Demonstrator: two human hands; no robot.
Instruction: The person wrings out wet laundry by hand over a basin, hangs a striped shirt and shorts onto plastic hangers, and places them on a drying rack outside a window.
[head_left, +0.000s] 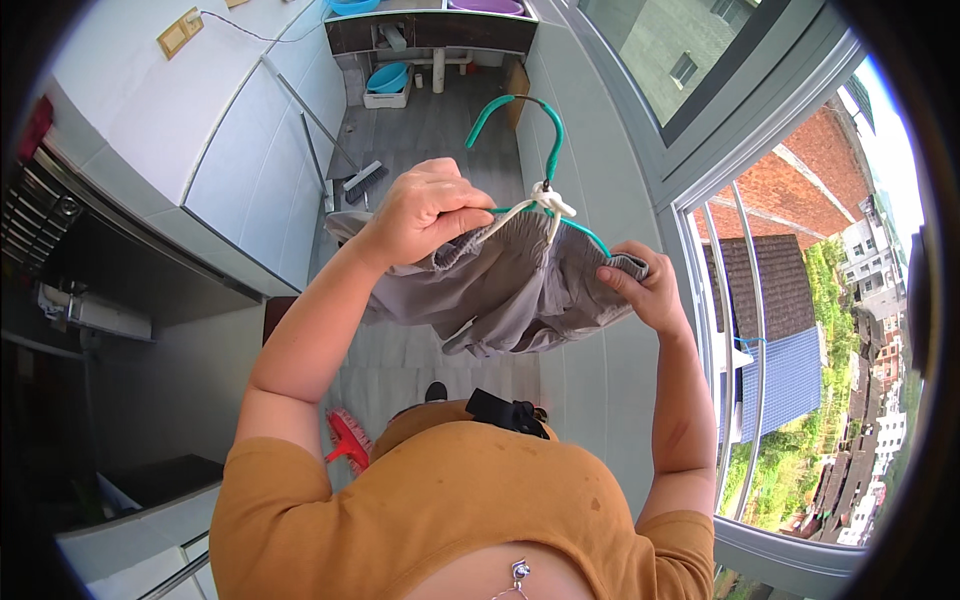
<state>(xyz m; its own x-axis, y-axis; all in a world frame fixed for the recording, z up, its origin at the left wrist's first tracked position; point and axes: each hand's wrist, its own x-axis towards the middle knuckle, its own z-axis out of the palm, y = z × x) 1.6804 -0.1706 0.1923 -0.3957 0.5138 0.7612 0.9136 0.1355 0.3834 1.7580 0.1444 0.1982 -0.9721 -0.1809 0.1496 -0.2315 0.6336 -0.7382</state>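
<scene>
Grey drawstring-waist trousers or shorts (517, 292) hang in front of me, their elastic waistband stretched between my hands. A green-coated wire hanger (555, 142) runs along the waistband, its hook pointing up and away. The white drawstring (551, 201) is tied around the base of the hook. My left hand (431, 214) pinches the hanger's left arm and the waistband between thumb and fingers. At the other end, my right hand (649, 285) grips the right corner of the waistband, close to the hanger's arm. The garment's lower part is bunched and partly hidden.
A barred window (739, 337) opens on my right. Against the left wall lean a broom (364, 180) and another handle. A red mop head (349, 439) lies on the floor near my feet. At the far end, a blue basin (388, 77) sits under a counter (435, 31).
</scene>
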